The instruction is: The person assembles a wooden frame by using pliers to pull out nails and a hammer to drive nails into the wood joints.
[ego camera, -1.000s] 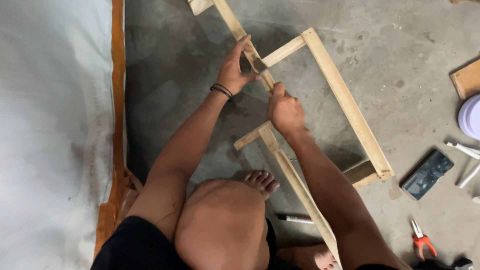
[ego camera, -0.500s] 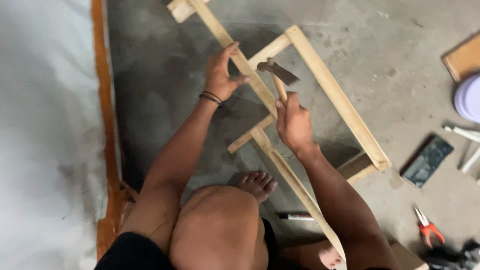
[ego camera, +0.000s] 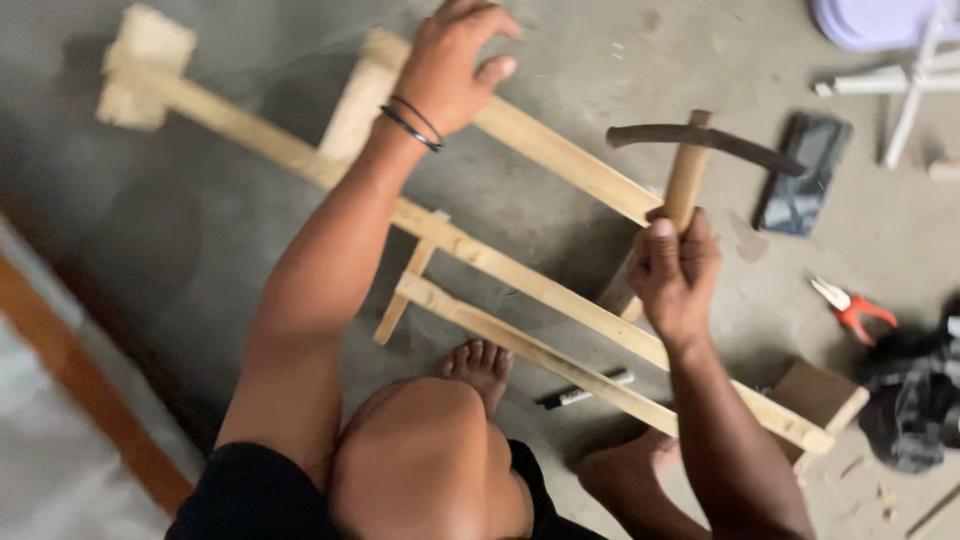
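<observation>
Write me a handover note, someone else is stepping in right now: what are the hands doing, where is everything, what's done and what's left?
Right hand: gripping the hammer by its wooden handle, head raised above the frame.
Left hand: pressing on the wooden frame, on the upper rail.
Frame lies on the concrete floor, rails and crosspieces assembled.
Nearby: marker under the frame, pliers and phone at right.
Done or left: which joints are nailed cannot be told.
</observation>
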